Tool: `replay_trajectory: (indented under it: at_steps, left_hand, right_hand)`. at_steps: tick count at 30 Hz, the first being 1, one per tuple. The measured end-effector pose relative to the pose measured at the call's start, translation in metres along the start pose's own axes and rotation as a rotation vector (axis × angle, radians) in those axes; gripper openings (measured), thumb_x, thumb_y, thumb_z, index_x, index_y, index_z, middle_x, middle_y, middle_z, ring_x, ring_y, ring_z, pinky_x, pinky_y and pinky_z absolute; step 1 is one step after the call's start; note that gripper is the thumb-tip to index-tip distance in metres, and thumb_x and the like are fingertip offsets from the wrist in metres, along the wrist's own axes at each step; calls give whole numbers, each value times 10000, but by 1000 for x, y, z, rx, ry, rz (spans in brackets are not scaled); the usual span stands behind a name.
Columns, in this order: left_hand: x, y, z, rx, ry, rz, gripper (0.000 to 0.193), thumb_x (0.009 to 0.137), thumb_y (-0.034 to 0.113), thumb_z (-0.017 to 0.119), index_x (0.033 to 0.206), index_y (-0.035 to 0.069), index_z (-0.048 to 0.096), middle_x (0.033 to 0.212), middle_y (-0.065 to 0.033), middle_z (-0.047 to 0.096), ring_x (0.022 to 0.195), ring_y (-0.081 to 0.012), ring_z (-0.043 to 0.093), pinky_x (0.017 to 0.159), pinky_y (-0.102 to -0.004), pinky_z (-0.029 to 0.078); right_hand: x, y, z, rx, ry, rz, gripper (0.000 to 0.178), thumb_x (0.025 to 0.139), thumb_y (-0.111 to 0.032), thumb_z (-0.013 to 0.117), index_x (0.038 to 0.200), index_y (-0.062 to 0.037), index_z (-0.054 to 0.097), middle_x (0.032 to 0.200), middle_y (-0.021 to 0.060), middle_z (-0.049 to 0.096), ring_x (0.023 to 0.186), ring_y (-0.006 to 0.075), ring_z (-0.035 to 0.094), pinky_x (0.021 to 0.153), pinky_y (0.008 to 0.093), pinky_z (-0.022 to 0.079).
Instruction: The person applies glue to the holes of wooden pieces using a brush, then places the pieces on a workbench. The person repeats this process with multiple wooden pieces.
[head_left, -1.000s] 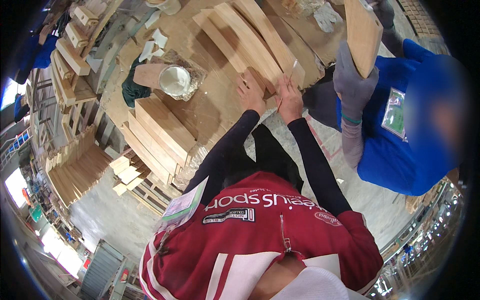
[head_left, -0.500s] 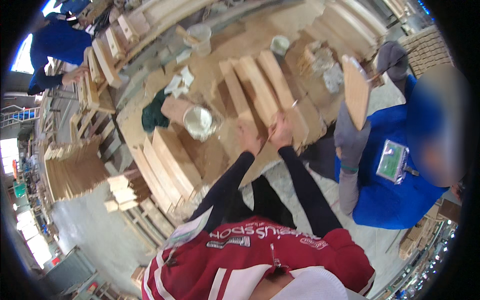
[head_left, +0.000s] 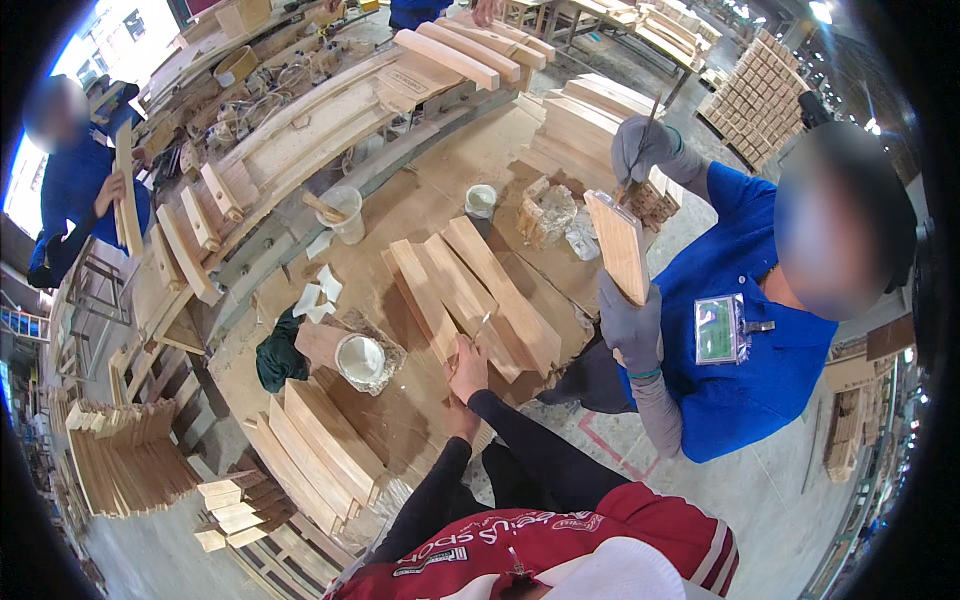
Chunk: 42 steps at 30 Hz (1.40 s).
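Note:
Several pale wooden boards lie side by side in front of me: a left board [head_left: 424,300], a middle board [head_left: 468,297] and a right board [head_left: 510,300]. My right hand [head_left: 467,370] is closed round a thin stick [head_left: 485,325] with a whitish tip, over the near end of the left and middle boards. Just below it my left hand [head_left: 460,418] is by the near end of the left board; its fingers are mostly hidden. A pot of white paste [head_left: 361,358] stands to the left, its rim smeared. More boards [head_left: 325,450] lie at the table's near left.
On my right a co-worker in blue [head_left: 750,330] holds a board [head_left: 618,245] and a thin stick in grey gloves. Toward the back stand a tub [head_left: 345,215] and a small white cup [head_left: 481,200]. Dark green cloth [head_left: 280,350] lies left; another person [head_left: 80,200] works at far left.
My view has swung, so the scene sits differently in it. My right hand has moved left, from the right board to the left and middle ones, and now partly covers my left hand.

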<state>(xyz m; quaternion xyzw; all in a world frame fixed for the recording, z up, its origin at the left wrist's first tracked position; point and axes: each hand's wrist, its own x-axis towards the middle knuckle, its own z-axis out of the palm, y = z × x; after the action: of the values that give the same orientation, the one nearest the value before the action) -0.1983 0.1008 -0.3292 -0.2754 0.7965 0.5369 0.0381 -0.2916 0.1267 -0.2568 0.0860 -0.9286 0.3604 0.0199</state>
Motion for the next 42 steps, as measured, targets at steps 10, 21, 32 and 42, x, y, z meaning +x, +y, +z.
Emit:
replay_trajectory:
  at_steps: [10,21,32,42]
  left_hand:
    - [12,-3,-7,-409,-207,-194,591,869,230,707,1343,22,422,1243,-127,588,1073,-217,594,941,-360,450]
    - [-29,22,-28,-462,-178,-379,492,888,236,697,1283,39,479,986,-37,578,793,-112,536,614,-275,446]
    - [-139,129,-181,-531,-846,-432,419,929,501,569,1110,133,651,831,59,564,662,-63,469,579,-226,373]
    - [-161,161,-285,-690,-711,-4,600,1003,592,391,1052,51,645,911,-16,628,824,-107,569,822,-267,461]
  right_hand:
    - [-32,18,-12,183,-66,243,484,869,-123,580,1339,-17,526,998,190,687,932,375,660,814,452,527]
    - [-70,25,-43,47,-54,204,467,837,-157,596,1291,-49,585,935,214,701,871,383,686,792,452,544]
    - [-103,1,-147,186,-314,-435,858,754,-98,738,1507,-163,331,1503,159,423,1257,379,532,976,415,504]
    - [-100,-69,-128,1871,-596,406,260,964,-202,601,1182,-63,574,1212,91,590,1148,234,592,961,410,512]
